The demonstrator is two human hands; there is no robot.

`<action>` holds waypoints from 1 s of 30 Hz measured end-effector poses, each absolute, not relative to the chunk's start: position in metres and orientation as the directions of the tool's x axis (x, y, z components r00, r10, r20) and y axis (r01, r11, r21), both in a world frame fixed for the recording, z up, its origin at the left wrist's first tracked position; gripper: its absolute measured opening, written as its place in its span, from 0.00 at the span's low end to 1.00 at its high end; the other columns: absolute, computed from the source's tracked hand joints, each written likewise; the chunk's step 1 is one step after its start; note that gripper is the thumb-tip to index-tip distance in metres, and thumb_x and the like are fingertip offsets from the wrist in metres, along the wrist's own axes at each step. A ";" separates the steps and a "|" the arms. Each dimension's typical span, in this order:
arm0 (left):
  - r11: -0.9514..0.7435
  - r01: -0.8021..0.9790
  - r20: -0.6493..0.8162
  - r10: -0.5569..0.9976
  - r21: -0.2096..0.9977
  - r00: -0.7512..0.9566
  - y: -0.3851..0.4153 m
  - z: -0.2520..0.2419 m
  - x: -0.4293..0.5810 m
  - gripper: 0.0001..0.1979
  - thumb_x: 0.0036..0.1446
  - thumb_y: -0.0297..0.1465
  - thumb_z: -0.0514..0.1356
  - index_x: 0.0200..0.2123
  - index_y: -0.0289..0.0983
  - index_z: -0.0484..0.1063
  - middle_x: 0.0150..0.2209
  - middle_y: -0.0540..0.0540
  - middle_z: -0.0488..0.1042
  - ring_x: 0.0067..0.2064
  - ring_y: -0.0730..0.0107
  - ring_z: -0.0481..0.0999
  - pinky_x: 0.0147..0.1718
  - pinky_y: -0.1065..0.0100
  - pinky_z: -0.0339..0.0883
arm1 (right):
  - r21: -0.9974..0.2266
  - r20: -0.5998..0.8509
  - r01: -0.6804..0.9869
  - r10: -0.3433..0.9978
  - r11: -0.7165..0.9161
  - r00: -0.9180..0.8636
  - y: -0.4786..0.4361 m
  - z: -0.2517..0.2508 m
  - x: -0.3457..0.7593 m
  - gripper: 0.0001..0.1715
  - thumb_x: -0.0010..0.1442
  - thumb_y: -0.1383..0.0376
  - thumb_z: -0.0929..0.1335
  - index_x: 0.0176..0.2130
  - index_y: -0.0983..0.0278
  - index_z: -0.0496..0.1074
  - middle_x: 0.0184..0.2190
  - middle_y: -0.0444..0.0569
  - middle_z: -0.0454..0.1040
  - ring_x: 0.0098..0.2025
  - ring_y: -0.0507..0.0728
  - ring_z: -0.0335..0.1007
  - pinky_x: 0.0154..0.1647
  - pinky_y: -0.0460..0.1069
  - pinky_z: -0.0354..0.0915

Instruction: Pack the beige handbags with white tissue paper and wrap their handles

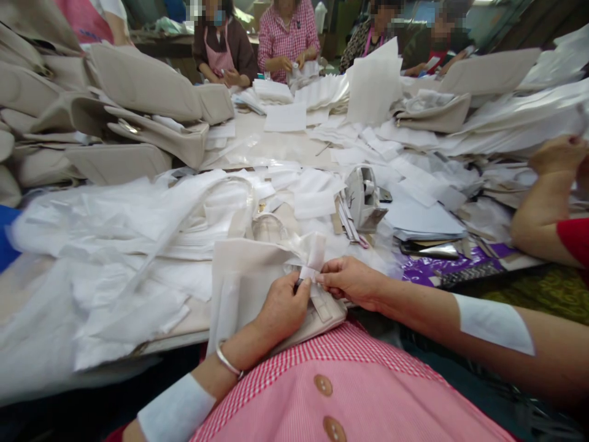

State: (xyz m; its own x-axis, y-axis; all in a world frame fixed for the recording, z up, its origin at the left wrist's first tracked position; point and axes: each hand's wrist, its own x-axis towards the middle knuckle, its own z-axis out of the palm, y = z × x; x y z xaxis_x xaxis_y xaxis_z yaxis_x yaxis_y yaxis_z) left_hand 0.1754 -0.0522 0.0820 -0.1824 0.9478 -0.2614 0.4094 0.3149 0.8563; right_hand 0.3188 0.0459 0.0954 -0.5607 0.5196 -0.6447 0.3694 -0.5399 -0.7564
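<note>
A cream handbag (251, 264) lies at the table's front edge against my apron, its handle (268, 227) pointing away from me. A small strip of white foam wrapping (314, 258) is folded around a part on the bag's front. My left hand (284, 305) lies across the bag, its thumb and fingers closed on the strip's near side, with something small and dark between them. From the right, my right hand (353, 282) pinches the other side of the same strip. The fingertips of both hands nearly meet. Exactly what the strip covers is hidden.
Cream handbags (147, 86) are piled at the left. White wrapping sheets (115, 215) spread over the table. A tape dispenser (365, 196), a paper stack (423, 215) and a phone (427, 250) lie right of the bag. A co-worker's arm (547, 190) reaches in at right; several people work opposite.
</note>
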 end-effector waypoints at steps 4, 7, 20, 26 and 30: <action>0.311 0.269 -0.289 0.950 0.911 -0.120 -0.052 0.083 0.171 0.15 0.62 0.36 0.52 0.35 0.34 0.75 0.31 0.46 0.75 0.34 0.65 0.72 0.34 0.67 0.63 | -0.873 -0.481 0.311 0.564 -0.376 -0.671 0.052 0.079 0.328 0.15 0.47 0.58 0.74 0.29 0.68 0.74 0.18 0.39 0.66 0.20 0.45 0.54 0.22 0.44 0.51; 0.338 0.141 -0.331 0.941 0.930 -0.070 -0.052 0.084 0.170 0.14 0.63 0.38 0.52 0.36 0.35 0.74 0.27 0.50 0.71 0.29 0.70 0.67 0.28 0.70 0.60 | -0.948 -0.317 0.229 0.570 -0.222 -0.758 0.063 0.067 0.331 0.14 0.49 0.58 0.74 0.29 0.68 0.75 0.20 0.40 0.68 0.23 0.47 0.58 0.26 0.44 0.55; 0.404 -0.152 -0.405 0.914 0.902 0.026 -0.052 0.079 0.168 0.16 0.63 0.42 0.51 0.33 0.35 0.65 0.23 0.54 0.62 0.20 0.79 0.55 0.19 0.74 0.49 | -0.984 -0.114 0.006 0.605 -0.178 -0.788 0.064 0.032 0.327 0.11 0.53 0.60 0.72 0.31 0.68 0.77 0.24 0.44 0.74 0.27 0.50 0.66 0.31 0.45 0.62; 0.356 0.013 -0.355 0.934 0.935 -0.031 -0.053 0.080 0.172 0.17 0.64 0.42 0.49 0.32 0.36 0.67 0.22 0.54 0.62 0.22 0.75 0.59 0.21 0.71 0.54 | -0.984 -0.124 0.178 0.694 0.007 -0.710 0.050 0.051 0.315 0.10 0.56 0.65 0.67 0.35 0.66 0.77 0.28 0.44 0.75 0.31 0.52 0.67 0.33 0.46 0.63; 0.282 0.270 -0.254 0.958 0.921 -0.135 -0.054 0.084 0.172 0.16 0.64 0.40 0.49 0.34 0.36 0.71 0.30 0.46 0.74 0.31 0.66 0.71 0.32 0.66 0.63 | -0.966 -0.219 0.248 0.740 -0.073 -0.636 0.042 0.061 0.309 0.13 0.55 0.67 0.65 0.38 0.66 0.77 0.27 0.44 0.74 0.30 0.54 0.66 0.33 0.47 0.63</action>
